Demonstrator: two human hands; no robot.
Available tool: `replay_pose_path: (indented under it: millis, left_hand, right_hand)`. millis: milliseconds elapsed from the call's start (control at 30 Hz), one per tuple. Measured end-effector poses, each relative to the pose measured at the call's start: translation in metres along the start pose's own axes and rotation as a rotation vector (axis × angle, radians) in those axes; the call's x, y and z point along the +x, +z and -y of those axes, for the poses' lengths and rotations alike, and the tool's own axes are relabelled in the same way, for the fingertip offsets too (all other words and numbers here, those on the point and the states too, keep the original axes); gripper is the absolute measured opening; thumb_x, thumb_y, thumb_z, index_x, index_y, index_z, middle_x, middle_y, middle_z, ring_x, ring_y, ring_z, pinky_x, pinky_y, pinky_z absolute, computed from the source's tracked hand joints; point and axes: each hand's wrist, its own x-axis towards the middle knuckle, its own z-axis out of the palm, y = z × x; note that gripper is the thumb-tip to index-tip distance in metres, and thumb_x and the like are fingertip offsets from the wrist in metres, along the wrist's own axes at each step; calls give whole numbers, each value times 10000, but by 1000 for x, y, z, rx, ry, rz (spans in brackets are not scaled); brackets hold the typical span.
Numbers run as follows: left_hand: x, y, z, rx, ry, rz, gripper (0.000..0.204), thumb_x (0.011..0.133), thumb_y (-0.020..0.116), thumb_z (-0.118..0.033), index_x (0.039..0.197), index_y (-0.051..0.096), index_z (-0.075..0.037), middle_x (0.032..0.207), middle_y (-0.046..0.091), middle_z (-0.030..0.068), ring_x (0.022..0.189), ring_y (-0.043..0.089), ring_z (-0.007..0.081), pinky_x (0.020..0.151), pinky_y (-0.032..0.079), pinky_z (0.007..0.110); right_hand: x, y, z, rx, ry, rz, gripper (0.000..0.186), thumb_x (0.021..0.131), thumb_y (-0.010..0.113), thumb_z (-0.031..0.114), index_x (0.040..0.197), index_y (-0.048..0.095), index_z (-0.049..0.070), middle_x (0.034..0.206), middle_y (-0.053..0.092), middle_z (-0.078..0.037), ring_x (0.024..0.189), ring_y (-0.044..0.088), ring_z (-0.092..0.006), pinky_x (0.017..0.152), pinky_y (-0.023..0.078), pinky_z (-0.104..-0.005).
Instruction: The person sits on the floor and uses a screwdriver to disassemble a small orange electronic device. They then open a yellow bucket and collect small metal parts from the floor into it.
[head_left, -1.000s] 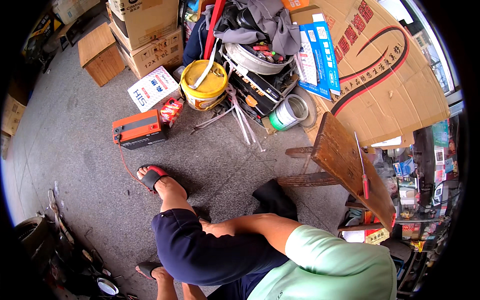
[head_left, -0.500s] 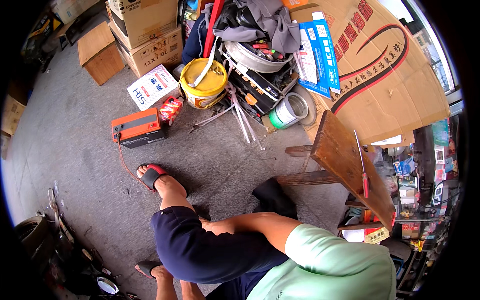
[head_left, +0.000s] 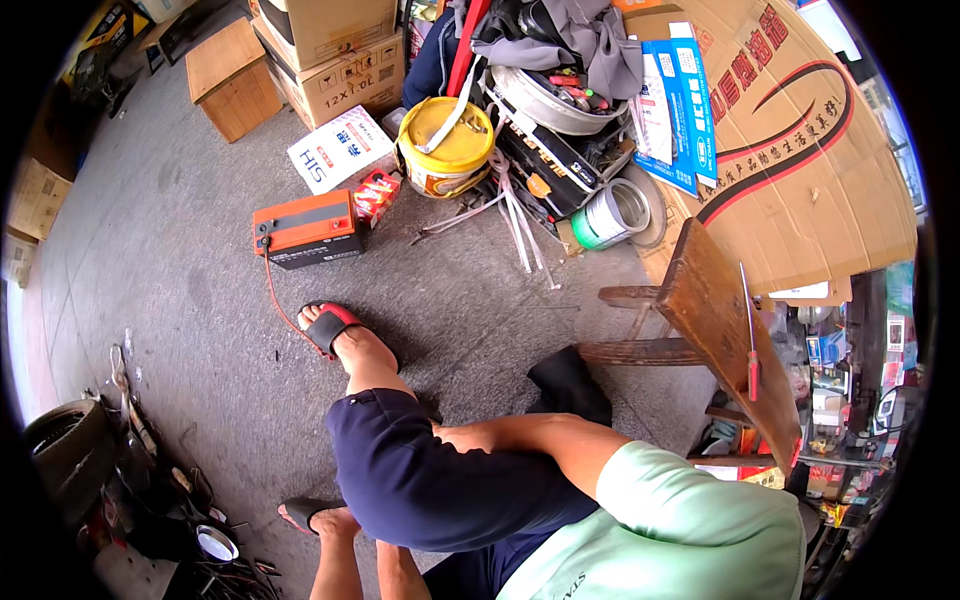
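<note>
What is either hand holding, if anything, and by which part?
It cannot be told: the right hand is mostly hidden behind the navy trouser leg, and the left hand is out of sight.

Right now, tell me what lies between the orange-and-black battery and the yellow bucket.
The head view shows a red packet between the battery and the yellow bucket, with a flat white printed package just beyond it.

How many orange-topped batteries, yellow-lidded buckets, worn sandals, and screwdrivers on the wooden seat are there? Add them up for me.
Orange-topped battery: 1
Yellow-lidded bucket: 1
Worn sandals: 2
Screwdriver on the wooden seat: 1
Total: 5
</note>
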Motion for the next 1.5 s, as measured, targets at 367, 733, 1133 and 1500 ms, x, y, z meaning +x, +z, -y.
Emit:
replay_pose_path:
  millis: [367,733,1133,1500]
  left_hand:
    - [7,-75,-92,-1079,-232,-956,322,842,536,-319,876,579,-1,864,651,208,793,615,420,674,474,496]
    - [-4,-104,-99,-1226,-312,-896,201,735,659,-157,825,552,-13,839,638,195,792,619,396,702,477,469]
    - [19,-59,-136,-1849,-335,-983,496,640,685,-153,1109,621,-6,945,680,156,887,655,270,824,492,343]
    - [18,-54,-134,-1938,-319,-992,453,668,572,-79,1114,647,-46,946,687,154,901,651,261,817,486,331]
  right_hand:
    - [-1,-8,-3,-7,-12,46,252,877,493,179,1051,594,28,1024,610,-144,987,576,-270,826,459,-368]
    - [-148,-159,25,236,369,-750,199,762,626,-65,956,623,-20,949,637,-151,824,625,-228,748,492,-320]
    - [-354,-142,-32,-328,950,-1071,289,915,526,191,1105,563,-24,1106,584,-193,1081,519,-311,927,394,-406]
    - [-377,-139,-59,-585,1034,-1213,392,884,561,273,1126,555,-35,1104,559,-219,1003,526,-370,859,414,-448]
